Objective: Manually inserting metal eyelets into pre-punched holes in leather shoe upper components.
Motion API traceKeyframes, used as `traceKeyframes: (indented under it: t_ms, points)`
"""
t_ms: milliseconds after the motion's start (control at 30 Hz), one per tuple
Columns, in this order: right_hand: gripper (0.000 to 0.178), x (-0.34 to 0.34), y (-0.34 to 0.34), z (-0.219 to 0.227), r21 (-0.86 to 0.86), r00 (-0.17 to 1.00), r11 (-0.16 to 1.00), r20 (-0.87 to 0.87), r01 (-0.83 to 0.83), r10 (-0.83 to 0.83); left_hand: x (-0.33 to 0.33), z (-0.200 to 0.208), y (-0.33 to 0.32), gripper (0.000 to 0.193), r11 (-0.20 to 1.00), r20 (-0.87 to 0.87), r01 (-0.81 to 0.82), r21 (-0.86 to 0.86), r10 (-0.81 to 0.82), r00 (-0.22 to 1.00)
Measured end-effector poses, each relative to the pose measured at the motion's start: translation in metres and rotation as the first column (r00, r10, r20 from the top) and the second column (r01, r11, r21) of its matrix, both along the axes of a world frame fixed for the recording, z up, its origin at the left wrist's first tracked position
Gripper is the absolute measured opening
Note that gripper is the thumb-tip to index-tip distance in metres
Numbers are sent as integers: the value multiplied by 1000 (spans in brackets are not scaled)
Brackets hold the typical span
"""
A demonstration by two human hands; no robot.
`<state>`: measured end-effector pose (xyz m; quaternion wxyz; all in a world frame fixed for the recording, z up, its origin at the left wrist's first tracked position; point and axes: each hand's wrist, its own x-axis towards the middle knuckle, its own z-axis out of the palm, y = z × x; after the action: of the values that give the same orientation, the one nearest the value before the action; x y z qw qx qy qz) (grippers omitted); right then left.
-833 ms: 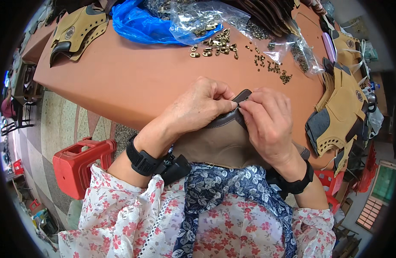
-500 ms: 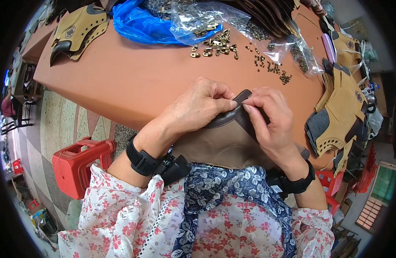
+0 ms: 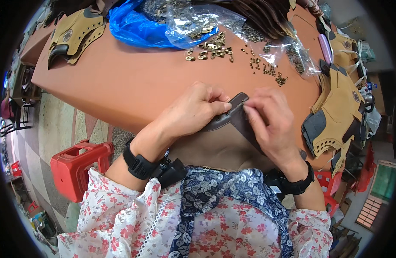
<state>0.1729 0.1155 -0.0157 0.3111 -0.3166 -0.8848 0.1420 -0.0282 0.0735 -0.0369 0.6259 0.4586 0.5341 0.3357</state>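
Person's L hand point(image 3: 200, 107) is pinching the dark edge strip of a brown panel point(image 3: 211, 144); thumb & index are closing on it, other fingers are curling w/o much of a gap. R hand point(image 3: 271, 118) is hovering or resting at the strip's upper end, R of the L hand; thumb & index tips are sitting close tog., rest of fingers folding in. Can't tell if the R tips are gripping the strip or a tiny pc.

Panel is lying betw. both hands, in front of the person's body, its top end overlapping the near edge of the orange-brown table point(image 3: 142, 81). Small holes are showing along the strip.

Beyond the hands, brass hardware pcs point(image 3: 215, 50) are lying loose by a blue plastic bag point(image 3: 133, 28) & a clear bag point(image 3: 187, 32). Tiny brass bits point(image 3: 281, 80) are scattering R of those. Dark brown pcs point(image 3: 260, 17) are stacking up at the far side. Tan pcs point(image 3: 335, 105) w/ grey & dark parts are piling at R; another tan pc point(image 3: 75, 32) is sitting far L. Red stool point(image 3: 79, 167) is standing on the floor, L.
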Motion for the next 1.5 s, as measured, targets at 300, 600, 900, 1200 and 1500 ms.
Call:
traceKeyframes:
  t_ms: [300,600,900,1200,1500]
  points:
    - [5,49,38,-2,-76,937,974,297,215,-184,1,-5,0,12,1000,-7,-29,11,29,1000]
    - [9,58,32,-5,-120,936,946,230,300,-268,0,-2,-1,12,999,-66,-20,37,23,998]
    - [8,51,37,-4,-64,942,970,263,232,-208,0,-5,-1,11,998,-51,-22,51,25,998]
    - [9,44,41,6,-46,922,989,370,140,-113,1,-7,-1,15,995,-37,-48,87,52,998]
    - [10,44,52,7,-45,903,993,423,111,-82,0,-3,-1,12,997,-95,-12,74,19,995]
